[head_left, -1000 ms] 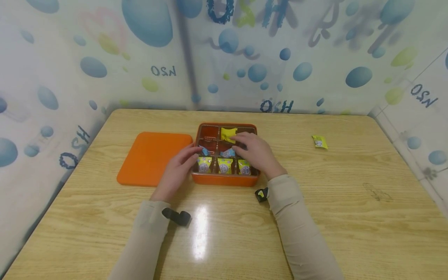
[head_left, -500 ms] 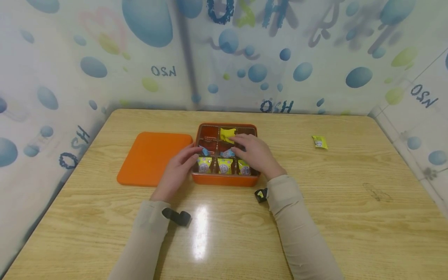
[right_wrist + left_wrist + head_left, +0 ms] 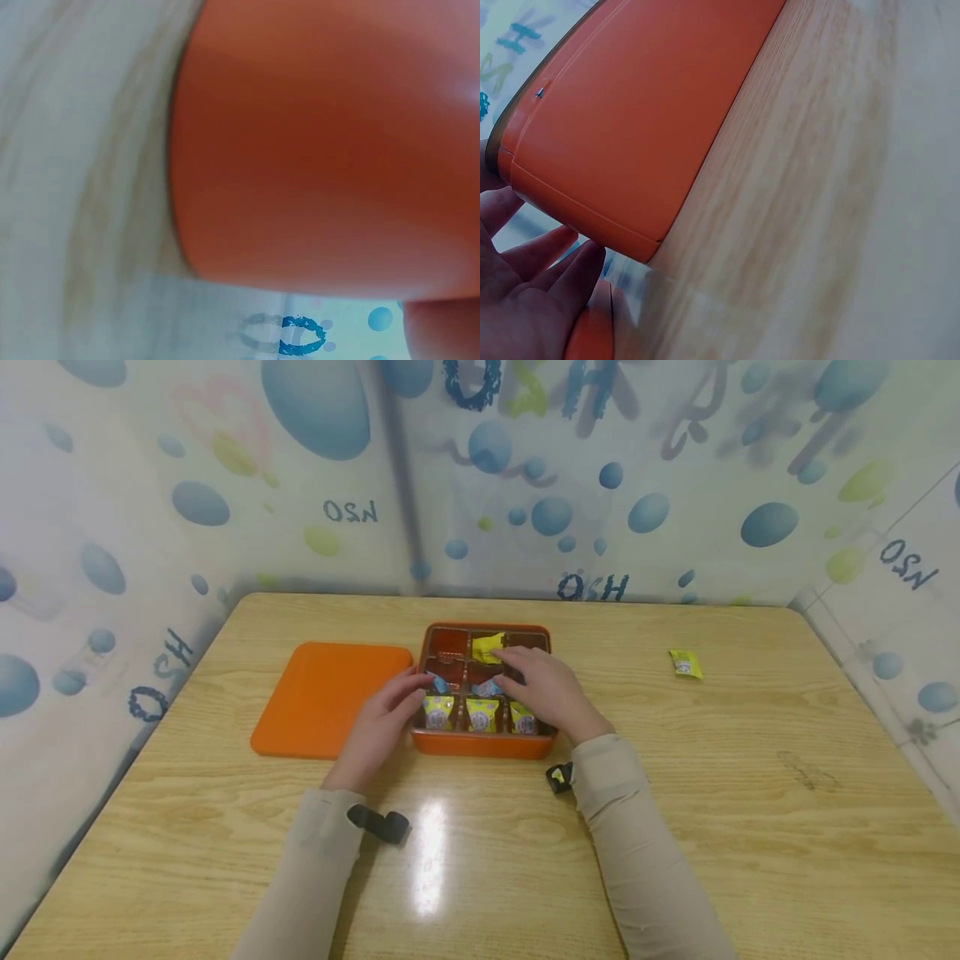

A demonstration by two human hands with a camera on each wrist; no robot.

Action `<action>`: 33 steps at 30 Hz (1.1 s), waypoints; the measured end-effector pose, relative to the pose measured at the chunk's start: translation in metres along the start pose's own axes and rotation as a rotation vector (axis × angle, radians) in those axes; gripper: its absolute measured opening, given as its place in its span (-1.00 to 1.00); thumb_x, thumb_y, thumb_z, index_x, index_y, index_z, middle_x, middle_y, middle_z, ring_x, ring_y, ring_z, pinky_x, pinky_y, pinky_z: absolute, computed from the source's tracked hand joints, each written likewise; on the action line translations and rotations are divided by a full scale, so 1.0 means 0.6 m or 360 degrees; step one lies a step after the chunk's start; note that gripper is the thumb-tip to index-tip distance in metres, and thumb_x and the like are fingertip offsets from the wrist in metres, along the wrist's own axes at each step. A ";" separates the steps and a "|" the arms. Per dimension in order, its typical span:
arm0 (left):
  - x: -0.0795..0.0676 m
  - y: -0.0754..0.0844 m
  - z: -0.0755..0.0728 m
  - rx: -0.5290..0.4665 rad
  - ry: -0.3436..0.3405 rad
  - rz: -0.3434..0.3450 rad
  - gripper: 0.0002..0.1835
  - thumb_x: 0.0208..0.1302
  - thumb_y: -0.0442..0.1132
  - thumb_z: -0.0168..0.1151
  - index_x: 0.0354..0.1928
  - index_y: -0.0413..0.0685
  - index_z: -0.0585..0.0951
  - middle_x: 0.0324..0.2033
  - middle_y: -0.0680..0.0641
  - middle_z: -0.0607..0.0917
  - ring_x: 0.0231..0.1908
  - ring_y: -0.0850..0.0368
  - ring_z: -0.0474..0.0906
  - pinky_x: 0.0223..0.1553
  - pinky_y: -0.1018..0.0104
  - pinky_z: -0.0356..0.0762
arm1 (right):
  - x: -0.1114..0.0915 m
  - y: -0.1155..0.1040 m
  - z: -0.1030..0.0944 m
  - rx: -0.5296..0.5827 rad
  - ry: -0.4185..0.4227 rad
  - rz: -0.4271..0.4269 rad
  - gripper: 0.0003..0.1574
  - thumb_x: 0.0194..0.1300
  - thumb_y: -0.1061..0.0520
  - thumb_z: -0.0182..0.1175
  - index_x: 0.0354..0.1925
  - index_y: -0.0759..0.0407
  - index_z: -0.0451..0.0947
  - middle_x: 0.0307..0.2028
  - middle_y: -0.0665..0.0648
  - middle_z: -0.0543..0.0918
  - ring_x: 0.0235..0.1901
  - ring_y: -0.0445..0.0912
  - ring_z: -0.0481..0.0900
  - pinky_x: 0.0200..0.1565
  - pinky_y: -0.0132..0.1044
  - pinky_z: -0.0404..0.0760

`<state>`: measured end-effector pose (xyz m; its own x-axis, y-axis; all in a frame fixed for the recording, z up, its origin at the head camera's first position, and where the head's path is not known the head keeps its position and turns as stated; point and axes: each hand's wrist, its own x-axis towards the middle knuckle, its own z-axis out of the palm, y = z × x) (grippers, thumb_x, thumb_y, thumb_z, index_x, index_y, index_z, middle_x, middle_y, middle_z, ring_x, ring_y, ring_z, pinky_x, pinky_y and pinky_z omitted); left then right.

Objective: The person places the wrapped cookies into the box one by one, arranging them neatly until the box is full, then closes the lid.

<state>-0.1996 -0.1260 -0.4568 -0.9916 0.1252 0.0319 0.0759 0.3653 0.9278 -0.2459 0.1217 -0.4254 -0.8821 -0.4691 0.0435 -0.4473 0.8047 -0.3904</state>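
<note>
An orange box (image 3: 483,746) with a clear divided tray stands open between my hands. Three small yellow wrapped candies (image 3: 482,716) fill its front row. Two blue wrapped candies (image 3: 487,687) sit in the left and centre of the middle row. A plain yellow wrapped candy (image 3: 486,648) lies in the back centre compartment. My left hand (image 3: 382,717) rests against the box's left side, fingertips on its wall and over the rim. My right hand (image 3: 555,689) reaches over the right side; a fingertip touches the back yellow candy, and the thumb is by the centre blue one. It partly hides the right compartments.
An orange lid (image 3: 330,702) lies flat on the wooden table (image 3: 712,827), left of the box. One more yellow wrapped candy (image 3: 686,664) lies at the back right. A patterned wall (image 3: 525,552) rises behind the table. Black cameras (image 3: 558,778) sit at both wrists.
The yellow candy in the back centre compartment has shifted and tilted slightly under my right fingertip. My left hand has stayed in place.
</note>
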 end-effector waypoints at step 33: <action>-0.022 0.055 -0.003 -0.0021 -0.0022 -0.0032 -0.66 0.32 -0.10 -0.02 0.09 0.02 0.48 0.30 -0.01 0.17 0.30 0.05 -0.04 0.26 0.00 -0.12 | 0.001 -0.003 0.004 -0.0011 0.0020 -0.0003 -0.42 0.31 -0.13 -0.06 0.25 0.01 0.24 0.19 0.07 0.35 0.14 -0.01 0.29 0.15 -0.04 0.22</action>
<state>-0.1841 -0.1172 -0.4263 -0.9914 0.1308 0.0083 0.0548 0.3558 0.9330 -0.2455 0.1193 -0.4269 -0.8831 -0.4659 0.0557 -0.4498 0.8065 -0.3837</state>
